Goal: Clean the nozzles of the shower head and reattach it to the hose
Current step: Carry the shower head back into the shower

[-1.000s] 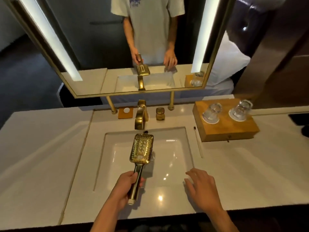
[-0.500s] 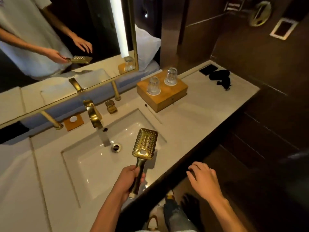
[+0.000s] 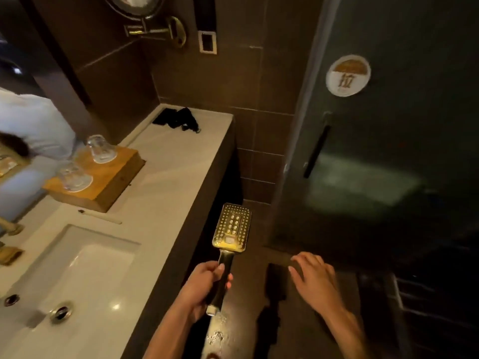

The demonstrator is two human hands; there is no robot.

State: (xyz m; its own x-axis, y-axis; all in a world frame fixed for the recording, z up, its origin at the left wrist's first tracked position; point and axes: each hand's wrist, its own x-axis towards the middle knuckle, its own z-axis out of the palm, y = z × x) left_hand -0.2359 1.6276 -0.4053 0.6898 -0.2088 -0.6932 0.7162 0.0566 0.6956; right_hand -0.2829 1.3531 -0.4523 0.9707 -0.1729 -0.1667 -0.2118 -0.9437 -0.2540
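While the left hand [image 3: 201,288] grips its handle, the gold shower head [image 3: 232,226] shows rows of nozzles; right hand [image 3: 313,279] spread.

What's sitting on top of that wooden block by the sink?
Two clear glasses stand on the wooden block, each on a round white coaster. Whether they are upside down is too blurred to tell.

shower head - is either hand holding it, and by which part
The left hand grips the gold shower head by its handle, near the lower end, nozzle face up. The right hand holds nothing, fingers spread.
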